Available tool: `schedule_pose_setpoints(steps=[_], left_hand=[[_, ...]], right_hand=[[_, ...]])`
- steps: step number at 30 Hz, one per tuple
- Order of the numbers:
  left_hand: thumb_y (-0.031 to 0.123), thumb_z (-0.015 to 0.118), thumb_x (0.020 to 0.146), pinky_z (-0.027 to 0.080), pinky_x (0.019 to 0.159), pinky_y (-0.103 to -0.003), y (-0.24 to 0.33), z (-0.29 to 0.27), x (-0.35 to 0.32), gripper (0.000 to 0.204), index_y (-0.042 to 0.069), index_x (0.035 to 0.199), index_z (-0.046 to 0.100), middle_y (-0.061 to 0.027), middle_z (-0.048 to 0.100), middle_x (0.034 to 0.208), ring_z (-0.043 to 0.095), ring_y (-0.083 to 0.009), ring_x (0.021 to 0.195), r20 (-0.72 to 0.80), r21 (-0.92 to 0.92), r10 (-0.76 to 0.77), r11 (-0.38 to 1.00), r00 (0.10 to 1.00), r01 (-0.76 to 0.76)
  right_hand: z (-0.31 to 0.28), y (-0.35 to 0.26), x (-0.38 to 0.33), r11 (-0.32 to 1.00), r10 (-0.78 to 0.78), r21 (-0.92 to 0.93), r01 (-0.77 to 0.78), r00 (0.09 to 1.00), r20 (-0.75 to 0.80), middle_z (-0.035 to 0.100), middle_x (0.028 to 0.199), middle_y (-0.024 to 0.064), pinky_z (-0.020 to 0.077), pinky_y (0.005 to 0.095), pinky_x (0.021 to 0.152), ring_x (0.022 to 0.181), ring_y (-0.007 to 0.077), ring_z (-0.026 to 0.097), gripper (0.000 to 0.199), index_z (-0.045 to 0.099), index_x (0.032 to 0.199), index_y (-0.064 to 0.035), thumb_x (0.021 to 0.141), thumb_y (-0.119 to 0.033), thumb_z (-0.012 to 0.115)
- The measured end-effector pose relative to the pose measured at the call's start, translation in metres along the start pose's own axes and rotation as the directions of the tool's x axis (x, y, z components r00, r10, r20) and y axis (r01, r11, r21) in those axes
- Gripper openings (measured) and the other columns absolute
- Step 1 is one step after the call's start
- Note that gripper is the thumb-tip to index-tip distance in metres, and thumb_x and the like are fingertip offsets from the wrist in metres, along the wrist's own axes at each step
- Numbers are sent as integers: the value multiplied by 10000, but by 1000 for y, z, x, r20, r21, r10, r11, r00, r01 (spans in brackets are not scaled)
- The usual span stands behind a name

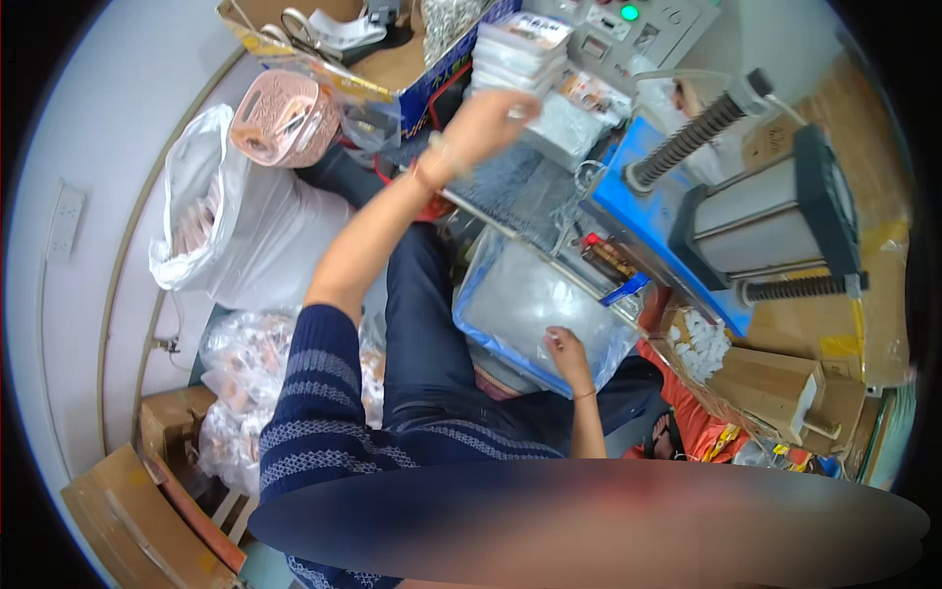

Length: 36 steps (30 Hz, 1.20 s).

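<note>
My left hand [491, 123] reaches far forward, beside a stack of clear plastic boxes [520, 54] and just above the dark worktop [535, 187]. Motion smears its fingers, so whether they hold anything cannot be made out. Close to my lap, my right hand [569, 358] hovers over or rests in a blue-rimmed tub [469, 309] lined with clear plastic film [530, 285]. Its fingers are curled together in a pinch; anything between them is too small to name. A clear wrapped packet [564, 133] lies right of my left hand.
A blue-plated press with springs [702, 137] stands at right, below a grey control box [638, 34] with a green light. At left are a pink basket [260, 147], a white sack [265, 245] and clear bags [245, 363]. Cardboard boxes [765, 388] crowd the right side.
</note>
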<state>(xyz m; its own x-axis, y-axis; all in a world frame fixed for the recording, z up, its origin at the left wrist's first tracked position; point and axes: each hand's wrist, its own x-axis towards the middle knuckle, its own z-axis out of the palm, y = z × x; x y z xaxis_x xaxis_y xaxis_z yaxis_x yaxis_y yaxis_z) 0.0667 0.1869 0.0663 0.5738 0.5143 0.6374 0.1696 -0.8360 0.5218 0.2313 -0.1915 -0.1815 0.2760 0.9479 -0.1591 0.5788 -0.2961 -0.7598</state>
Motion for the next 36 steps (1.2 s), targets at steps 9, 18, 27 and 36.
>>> schedule_pose_setpoints(steps=[9, 18, 27, 36], left_hand=[[464, 837, 674, 432, 1009, -491, -74, 57, 162, 661, 118, 1205, 650, -94, 620, 1267, 544, -316, 1225, 41, 725, -519, 604, 854, 332], [164, 631, 857, 538, 864, -487, -70, 35, 199, 321, 96, 1167, 678, -124, 648, 1230, 650, -315, 1093, 239, 721, -546, 654, 803, 230], [257, 622, 827, 557, 707, -429, -49, 3, 173, 209, 71, 880, 702, -153, 709, 883, 700, -323, 826, 139, 775, -157, 632, 978, -9], [111, 682, 827, 530, 724, -265, 61, -130, 15, 370, -46, 1158, 630, -93, 700, 959, 661, -122, 817, -121, -439, -384, 848, 915, 298]], right_hand=[[0, -67, -18, 994, -58, -91, 63, 996, 61, 631, 1079, 178, 504, 413, 837, 963, 368, 620, 234, 638, 1081, -57, 897, -199, 613], [-26, -26, -45, 965, 1, -263, 19, 997, 79, 650, 1025, 174, 504, 430, 830, 957, 368, 623, 232, 652, 1056, -55, 880, -202, 620], [-24, -47, -42, 955, -21, -292, 47, 996, 91, 642, 1042, 158, 508, 439, 833, 971, 358, 619, 219, 642, 1050, -61, 885, -202, 611], [-35, -116, -31, 990, -115, 96, 104, 986, 119, 630, 1114, 176, 489, 383, 913, 1066, 298, 612, 310, 595, 1195, -30, 919, -172, 600]])
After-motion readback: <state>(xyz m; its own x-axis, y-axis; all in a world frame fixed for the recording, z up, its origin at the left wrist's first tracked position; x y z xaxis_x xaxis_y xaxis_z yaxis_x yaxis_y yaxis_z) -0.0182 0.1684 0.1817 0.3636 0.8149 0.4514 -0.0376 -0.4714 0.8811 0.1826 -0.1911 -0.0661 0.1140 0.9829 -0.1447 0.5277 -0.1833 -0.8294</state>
